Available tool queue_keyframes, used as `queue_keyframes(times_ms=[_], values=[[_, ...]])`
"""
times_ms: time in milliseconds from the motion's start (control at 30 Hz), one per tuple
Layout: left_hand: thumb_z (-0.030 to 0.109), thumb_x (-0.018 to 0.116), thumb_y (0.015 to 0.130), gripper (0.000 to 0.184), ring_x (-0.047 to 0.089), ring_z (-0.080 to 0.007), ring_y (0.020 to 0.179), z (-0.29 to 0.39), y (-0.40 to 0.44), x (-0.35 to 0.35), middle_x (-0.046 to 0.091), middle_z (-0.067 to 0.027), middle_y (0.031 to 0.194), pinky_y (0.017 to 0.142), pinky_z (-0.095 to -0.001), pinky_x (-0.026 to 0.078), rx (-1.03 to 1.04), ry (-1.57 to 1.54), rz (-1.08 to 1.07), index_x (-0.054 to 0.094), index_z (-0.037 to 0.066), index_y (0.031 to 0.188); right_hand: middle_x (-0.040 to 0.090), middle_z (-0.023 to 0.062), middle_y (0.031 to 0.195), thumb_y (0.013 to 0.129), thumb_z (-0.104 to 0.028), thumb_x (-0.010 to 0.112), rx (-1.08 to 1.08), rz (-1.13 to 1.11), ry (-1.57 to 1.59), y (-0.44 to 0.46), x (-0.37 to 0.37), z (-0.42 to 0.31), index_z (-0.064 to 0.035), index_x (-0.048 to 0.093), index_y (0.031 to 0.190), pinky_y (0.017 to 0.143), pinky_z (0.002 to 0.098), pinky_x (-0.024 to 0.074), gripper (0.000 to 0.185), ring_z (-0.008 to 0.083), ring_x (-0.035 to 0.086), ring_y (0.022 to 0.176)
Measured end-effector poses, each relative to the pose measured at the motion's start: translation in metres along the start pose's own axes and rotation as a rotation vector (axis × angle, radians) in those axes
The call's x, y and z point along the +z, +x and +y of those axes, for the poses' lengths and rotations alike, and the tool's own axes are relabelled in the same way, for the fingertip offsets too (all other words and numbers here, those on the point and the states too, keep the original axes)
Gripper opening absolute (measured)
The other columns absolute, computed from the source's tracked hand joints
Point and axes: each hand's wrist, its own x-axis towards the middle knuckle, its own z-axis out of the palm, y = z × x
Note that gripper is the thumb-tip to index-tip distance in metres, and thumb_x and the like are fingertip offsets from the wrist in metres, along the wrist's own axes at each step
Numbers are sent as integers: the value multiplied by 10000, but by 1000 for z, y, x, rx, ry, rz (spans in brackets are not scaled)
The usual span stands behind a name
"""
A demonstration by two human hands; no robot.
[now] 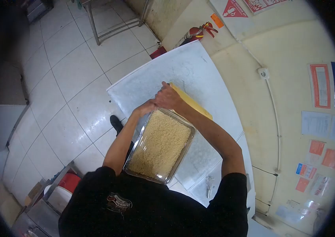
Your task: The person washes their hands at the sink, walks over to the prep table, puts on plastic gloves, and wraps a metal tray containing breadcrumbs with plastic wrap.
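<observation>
A shallow rectangular tray (192,134) full of pale yellow crumbs (161,142) is close to my body, tilted in view. Glossy reflections over the crumbs look like a clear cover or film. My left hand (147,106) is closed at the far left corner of the tray. Just beside it, touching or nearly so, my right hand (167,97) is closed at the near-left end of a long yellow box or board (191,102). My fingers hide what each hand pinches. The right forearm crosses over part of the yellow thing.
A white table (143,81) stands under the yellow thing. A whisk (209,186) lies on it near my right arm. Beyond it, a red fire extinguisher (193,34) is by the wall. A metal rack (53,189) with a red container (69,182) is at left.
</observation>
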Motion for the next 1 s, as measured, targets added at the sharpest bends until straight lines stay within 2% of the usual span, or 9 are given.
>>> queue_keyframes(times_ms=[133, 233, 300, 367, 400, 533, 600, 833, 1000], values=[[123, 522, 663, 502, 511, -192, 958, -5, 1, -7, 576, -55, 983, 905, -286, 393, -134, 167, -87, 597, 5, 1144, 603, 55, 593, 714, -404, 616, 24, 39, -22, -6, 12, -2, -143, 663, 653, 847, 401, 363, 271, 199, 592, 616], [195, 520, 731, 236, 504, -172, 992, -13, -22, -8, 574, -19, 978, 848, -305, 374, 220, 112, 96, 620, 52, 890, 599, 55, 588, 731, -413, 606, 31, 174, -45, -15, 10, 3, -128, 661, 646, 851, 391, 360, 302, 197, 591, 616], [238, 502, 775, 259, 466, -204, 1130, -41, -28, -16, 550, -46, 1133, 974, -344, 333, 210, -611, 249, 623, 59, 918, 597, 56, 587, 738, -418, 601, 22, 246, -38, -19, 13, 3, -117, 664, 652, 854, 385, 359, 319, 200, 591, 620], [307, 483, 858, 360, 472, -211, 1130, -66, -57, -75, 537, -94, 1132, 993, -344, 365, 302, -625, 314, 625, 9, 1002, 592, 58, 580, 750, -416, 595, 70, 132, -27, -20, 21, 1, -117, 666, 654, 859, 381, 353, 322, 205, 590, 628], [239, 511, 867, 285, 453, -218, 1175, -51, -65, -69, 524, -89, 1236, 995, -351, 356, 312, -151, 310, 637, 3, 964, 592, 58, 580, 750, -416, 595, 77, 132, -20, -22, 23, 1, -117, 666, 654, 859, 381, 353, 322, 205, 590, 628], [99, 577, 845, 123, 547, -214, 1060, -4, -13, 30, 608, -72, 1143, 923, -338, 413, 578, 456, 435, 643, -3, 864, 620, 68, 657, 759, -383, 587, 94, 202, -30, -32, 22, -10, -102, 655, 650, 842, 380, 359, 309, 219, 598, 648], [-7, 641, 795, 35, 620, -223, 929, -9, 16, 48, 675, -75, 957, 844, -330, 464, 307, 279, 341, 653, -7, 828, 629, 74, 686, 760, -364, 585, 127, 237, -104, -57, 15, -21, -94, 647, 645, 827, 379, 367, 300, 226, 603, 659], [-51, 604, 804, 51, 651, -207, 892, -21, 20, 74, 694, -132, 955, 795, -302, 493, 519, 192, 304, 639, -20, 826, 587, 117, 602, 807, -352, 678, 878, 633, -20, -203, -29, -25, -64, 584, 595, 630, 460, 442, 370, 288, 577, 560], [-53, 583, 816, 44, 650, -227, 934, -35, 25, 43, 681, -165, 1001, 840, -299, 491, 569, 179, 432, 615, -29, 798, 410, 81, 420, 715, -387, 786, 1640, 949, -144, -368, -3, -67, -49, 484, 507, 376, 347, 303, 499, 190, 334, 351]])
